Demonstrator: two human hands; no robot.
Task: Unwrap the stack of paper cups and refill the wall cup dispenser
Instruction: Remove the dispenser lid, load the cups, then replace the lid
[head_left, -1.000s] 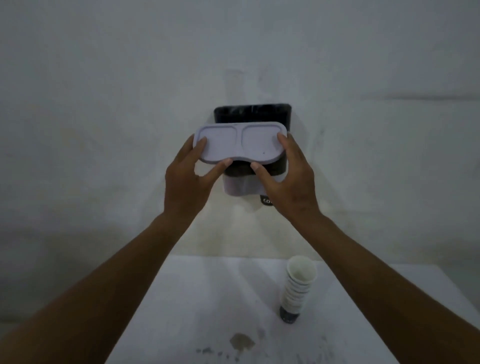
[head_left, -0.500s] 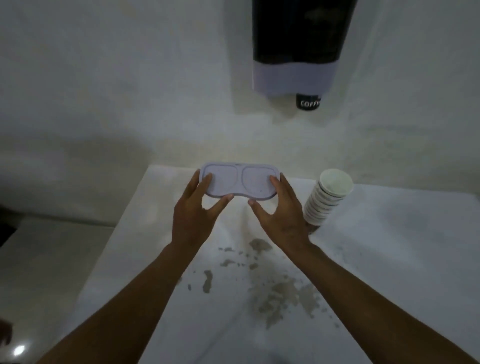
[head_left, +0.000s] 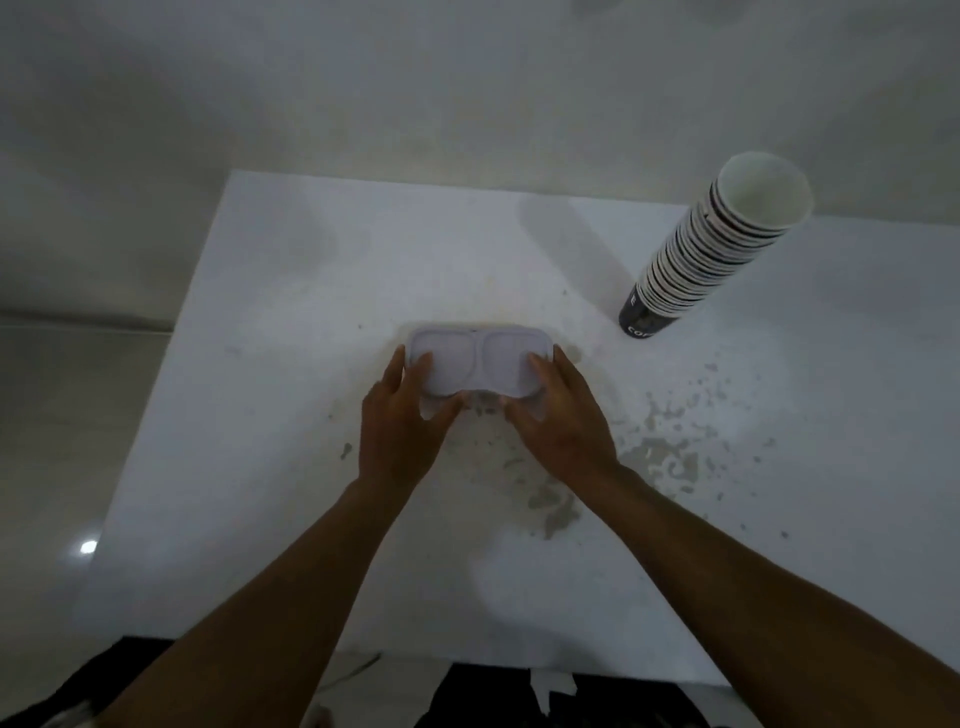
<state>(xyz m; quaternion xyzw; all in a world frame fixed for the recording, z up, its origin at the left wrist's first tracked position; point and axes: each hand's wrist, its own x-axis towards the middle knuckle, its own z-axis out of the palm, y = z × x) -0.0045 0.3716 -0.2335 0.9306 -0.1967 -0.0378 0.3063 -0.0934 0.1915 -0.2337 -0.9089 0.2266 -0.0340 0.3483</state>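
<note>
The pale lilac dispenser lid (head_left: 480, 364), with two oval recesses, lies flat on the white table (head_left: 291, 291). My left hand (head_left: 402, 421) grips its left end and my right hand (head_left: 558, 415) grips its right end, thumbs under the near edge. A tall stack of paper cups (head_left: 711, 249), dark with white rims, stands upright at the table's back right, well clear of both hands. No wrapper is visible on the stack. The wall dispenser is out of view.
Paint on the table top is chipped and stained around (head_left: 550, 499) and to the right of my hands. The wall (head_left: 467, 78) runs behind the table. A light floor (head_left: 62, 441) lies to the left, beyond the table's left edge.
Both hands carried the lid down from the wall dispenser to the table top. My view tipped downward, so the dispenser left the frame.
</note>
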